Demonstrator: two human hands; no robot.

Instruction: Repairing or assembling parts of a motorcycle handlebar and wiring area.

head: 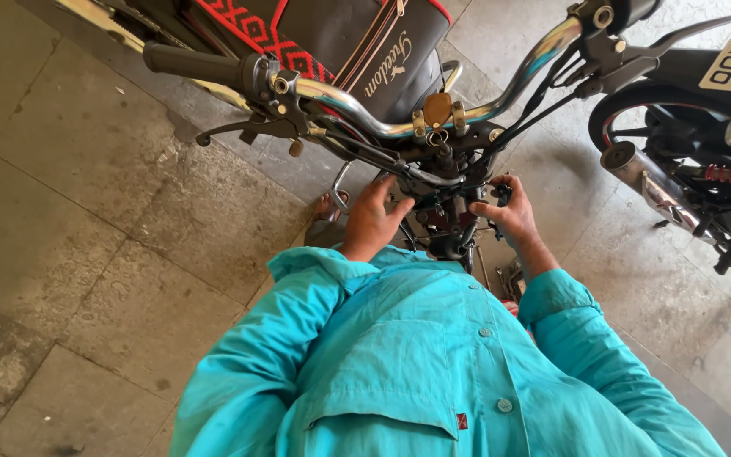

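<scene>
the left hand (371,222) lies palm-down with its fingers spread loosely and curled forward, the fingertips pressed against the dark cluster of parts (443,207) below the middle of the handlebar; whether it actually grips anything there cannot be told; the right hand (509,213) sits on the other side of that same cluster, fingers bent inward and closed around a small dark piece (502,194) at its edge, though what the piece is stays too small to tell; the cluster thus lies between the two hands, touching both, just ahead of the person's chest; directly above it runs the chrome handlebar (357,110), with a brass-coloured round cap (437,108) at its centre clamp and black cables (543,93) sweeping down from the right end toward the hands; the black left grip (192,63) and its lever (243,129) stick out to the left, well apart from the hands; beyond the bar lies the dark seat (340,34) with red patterned trim; the teal shirt (433,364) fills the foreground, both sleeves reaching forward; to the right stands a second motorcycle (695,127), its exhaust pipe (645,182) and red spring near; grey stone floor (86,254) lies all around.
</scene>
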